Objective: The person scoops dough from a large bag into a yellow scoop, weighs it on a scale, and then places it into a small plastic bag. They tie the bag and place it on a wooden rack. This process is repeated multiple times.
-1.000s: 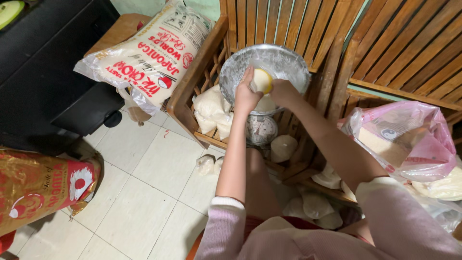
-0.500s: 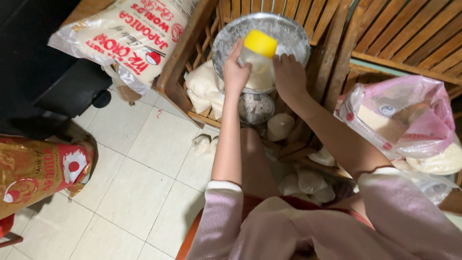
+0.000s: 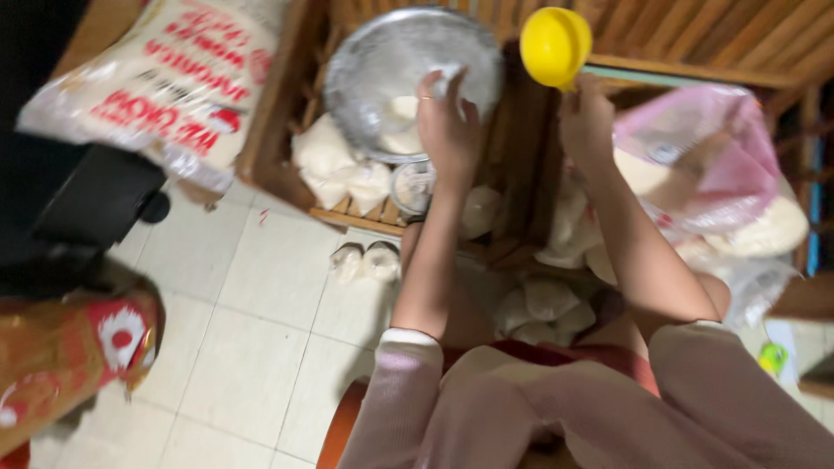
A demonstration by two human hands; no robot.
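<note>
**Yellow scoop lifted beside the scale pan**

The right hand (image 3: pixel 586 117) is gripping the handle of a yellow scoop (image 3: pixel 554 45), holding it up with its open mouth tilting toward the camera, just to the right of a round metal pan (image 3: pixel 365 61). The left hand (image 3: pixel 447 126) is reaching into the pan, its fingers curling around a clear plastic bag of white grain (image 3: pixel 401 130) sitting in the pan; the frame is blurring here, so how firmly it is clasping the bag is hard to tell. The pan is sitting on a small dial scale (image 3: pixel 411 187) inside a wooden crate (image 3: pixel 269 148). Filled clear bags (image 3: pixel 334 165) are lying in the crate to the left of the scale, and two more (image 3: pixel 365 260) are lying on the tiled floor (image 3: pixel 261 330) just in front of it. A pink plastic bag (image 3: pixel 712 165) is standing open to the right of the right arm. A large printed rice sack (image 3: pixel 148 95) is leaning at the upper left, well apart from both hands, and a red and gold sack (image 3: pixel 69 356) is lying at the lower left
</note>
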